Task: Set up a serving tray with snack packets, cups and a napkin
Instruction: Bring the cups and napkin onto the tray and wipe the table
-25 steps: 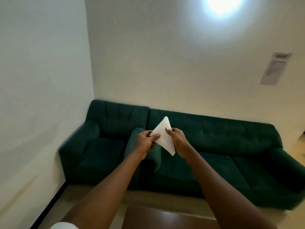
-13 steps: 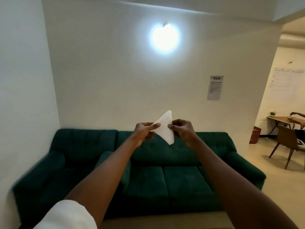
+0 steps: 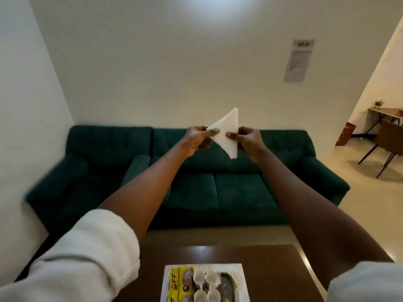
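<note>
Napkin (image 3: 225, 132): white paper, folded to a triangle, held out at arm's length above the sofa (image 3: 196, 171), well clear of the table (image 3: 272, 269). Raised, probably, so the fold can be checked and its edges squared before it goes down.

Left hand (image 3: 196, 140): pinching the napkin's left corner between thumb and fingers.

Right hand (image 3: 248, 140): pinching the right edge likewise; the two grips keep the sheet taut and flat.

Tray (image 3: 245, 280): white, rectangular, on the dark wooden table directly below the arms.

Cups (image 3: 206, 286): four small white ones, grouped at the tray's centre.

Snack packets (image 3: 177, 282): a yellow one on the left; a darker one on the right seems to be another, though it is blurred.

Status: napkin is the only item not yet on the tray.
</note>
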Tool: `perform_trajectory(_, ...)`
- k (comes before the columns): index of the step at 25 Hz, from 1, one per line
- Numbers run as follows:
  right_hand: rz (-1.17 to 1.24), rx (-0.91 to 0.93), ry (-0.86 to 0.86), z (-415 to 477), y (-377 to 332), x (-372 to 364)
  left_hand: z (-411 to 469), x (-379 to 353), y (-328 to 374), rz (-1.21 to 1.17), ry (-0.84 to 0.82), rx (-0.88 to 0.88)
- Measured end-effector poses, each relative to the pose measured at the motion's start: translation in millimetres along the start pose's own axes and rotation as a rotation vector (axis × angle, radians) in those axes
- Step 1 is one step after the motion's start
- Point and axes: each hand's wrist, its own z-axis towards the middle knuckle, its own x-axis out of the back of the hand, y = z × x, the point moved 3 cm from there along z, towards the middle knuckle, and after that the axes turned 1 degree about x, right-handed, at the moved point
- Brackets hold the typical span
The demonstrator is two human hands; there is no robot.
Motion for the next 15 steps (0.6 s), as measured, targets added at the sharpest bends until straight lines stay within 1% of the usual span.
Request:
perform_trajectory(3, -0.017, -0.041, 0.053, 22, 49, 5, 25, -7, -53, -0.007, -0.031, 0.094)
perform_trajectory(5, -0.027, -0.106, 0.08, 29, 96, 8, 42, -18, -102, -0.041, -0.049, 0.153)
perform_trajectory(7, -0.062, -0.218, 0.08, 20, 161, 11, 51, -34, -168, -0.096, -0.048, 0.243)
perform_trajectory(11, -0.091, -0.471, 0.114, -13, 294, 25, 42, -60, -293, -0.151, 0.039, 0.438)
perform_trajectory(15, -0.124, -0.724, 0.071, -48, 438, 40, 15, -87, -431, -0.208, 0.134, 0.661)
